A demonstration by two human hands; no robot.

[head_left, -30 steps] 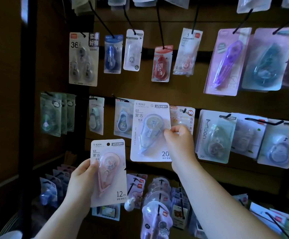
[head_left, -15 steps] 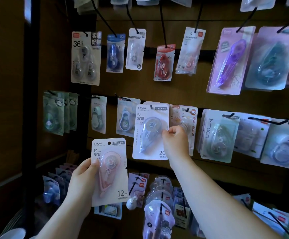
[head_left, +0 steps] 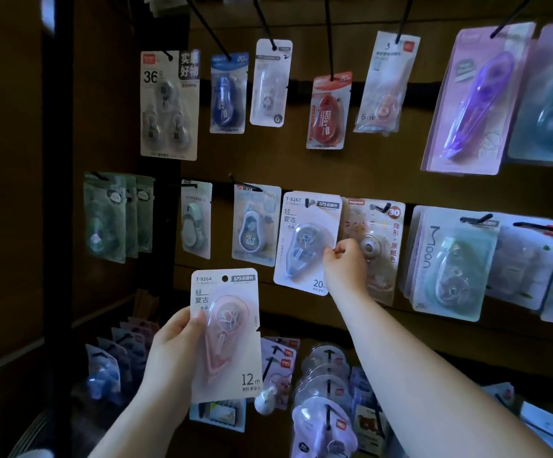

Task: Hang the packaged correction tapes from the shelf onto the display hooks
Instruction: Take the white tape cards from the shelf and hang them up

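The right hand [head_left: 344, 266] is pinching the right edge of the grey-blue pack [head_left: 303, 241], fingers curled tight on the card. That pack is sitting in the middle row with a black hook [head_left: 308, 203] showing through its top hole. It's looking threaded to me, though how far back it sits I cannot tell. Just to its right the cat-print pack [head_left: 379, 246] is hanging, nearly touching the knuckles.

Lower and nearer, the left hand [head_left: 172, 355] is gripping the pink pack [head_left: 227, 335] by its left edge, thumb on the front, fingers wrapped behind, holding it upright and off any hook.

These packs are looking light to handle: a thin card back, stiff enough to stay flat but ready to bend, with a slick clear blister over the tape. I'm judging the card edge as the best hold, not the bubble. The punched hole [head_left: 224, 278] at the top is looking like the weak spot, so it's wanting a straight push onto a hook, no twisting.
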